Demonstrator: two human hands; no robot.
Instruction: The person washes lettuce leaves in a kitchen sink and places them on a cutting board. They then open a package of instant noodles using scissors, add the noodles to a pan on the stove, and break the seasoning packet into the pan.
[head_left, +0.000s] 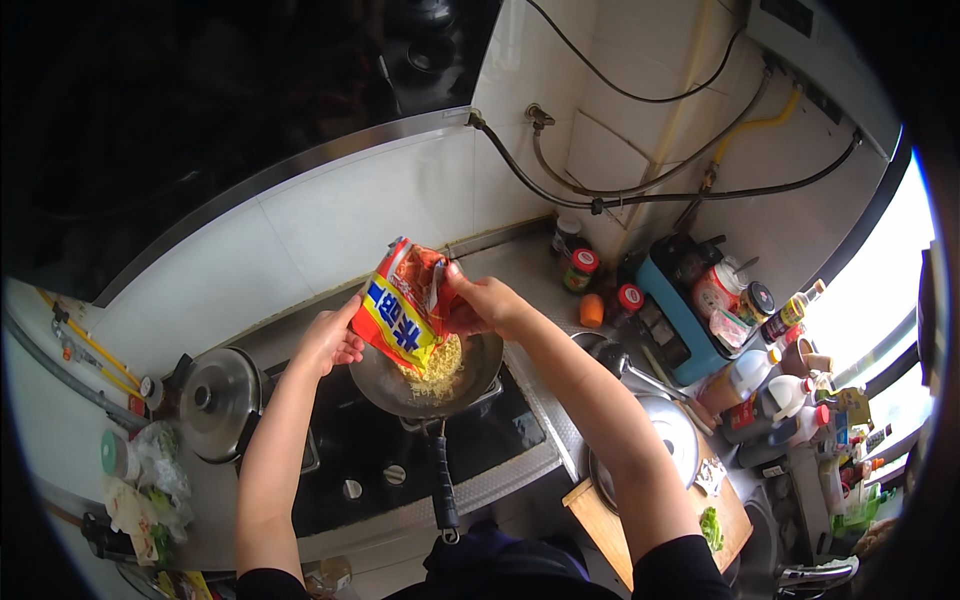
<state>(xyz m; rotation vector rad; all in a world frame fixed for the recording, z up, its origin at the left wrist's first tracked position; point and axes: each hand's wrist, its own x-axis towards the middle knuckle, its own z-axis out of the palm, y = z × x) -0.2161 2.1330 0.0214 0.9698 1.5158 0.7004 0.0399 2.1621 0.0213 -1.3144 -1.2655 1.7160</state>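
Observation:
A red and yellow instant noodle packet (405, 304), bearing printed writing, is held tilted over a frying pan (480, 367). My left hand (330, 337) has hold of its left edge, the thumb against the wrapper. On the opposite side, my right hand (484, 301) grips the crumpled part of the wrapper. Below the packet, pale yellow noodles (439, 371) lie in the pan, partly hidden by the wrapper. The pan rests on a black gas stove (360, 442), its black wrapped handle (442, 480) pointing towards me.
A lidded metal pot (217, 405) stands on the left. To the right are a metal lid (667, 427) and greens (711, 529) on a wooden cutting board (600, 525). Jars (581, 270), a blue rack (690, 345) and several bottles (742, 375) crowd the back right. Hoses (637, 196) hang above.

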